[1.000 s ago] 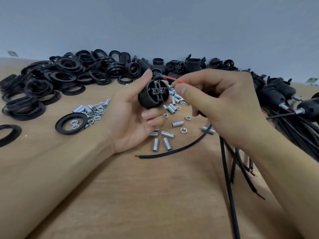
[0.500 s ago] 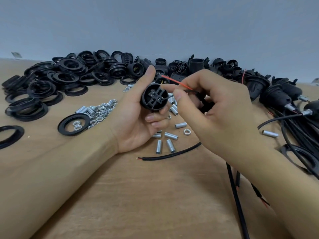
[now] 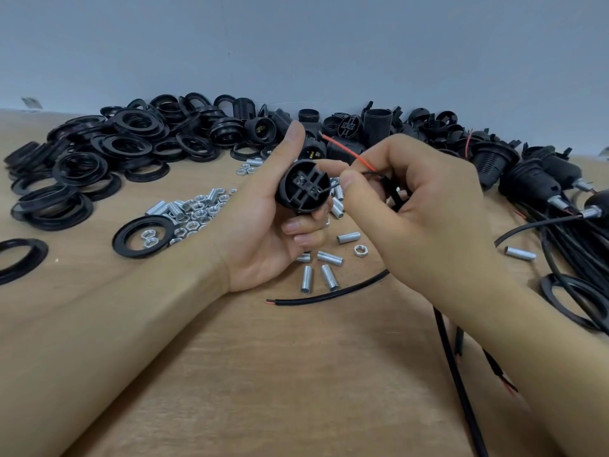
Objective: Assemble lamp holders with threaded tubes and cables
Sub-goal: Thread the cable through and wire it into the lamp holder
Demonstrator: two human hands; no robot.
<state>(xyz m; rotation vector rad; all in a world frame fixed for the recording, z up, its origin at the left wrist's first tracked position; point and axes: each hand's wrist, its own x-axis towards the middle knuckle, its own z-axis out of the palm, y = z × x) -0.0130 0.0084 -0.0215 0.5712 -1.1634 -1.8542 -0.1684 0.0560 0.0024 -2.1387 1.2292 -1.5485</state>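
We work over a wooden table [image 3: 296, 374] that runs back to a grey wall [image 3: 296, 44]. Along its far edge sprawls a broad heap of black rings [image 3: 131, 143], and to the right of that a pile of black holder bodies [image 3: 379, 123]; at the far right lie finished holders on a bundle of black cables [image 3: 566, 245]. A single black ring [image 3: 143, 237] sits apart near our left wrist with a few nuts inside it, just beside a scatter of hex nuts [image 3: 197, 209]. One loose cable [image 3: 329, 295] lies across the table below our hands, its bare end pointing left.

Our left hand [image 3: 263, 232] grips the lamp holder [image 3: 303, 186] above the table, thumb up along its left side, fingers curled under and around its right side, its open terminal face turned towards us. Our right hand [image 3: 425, 212] is curled, thumb and forefinger pinching a thin black wire [image 3: 333, 188] whose tip touches the right side of that face. A red wire [image 3: 349, 153] runs up and left from the same pinch, behind the holder. Several threaded tubes [image 3: 329, 258] lie on the table just beneath our left fingers.
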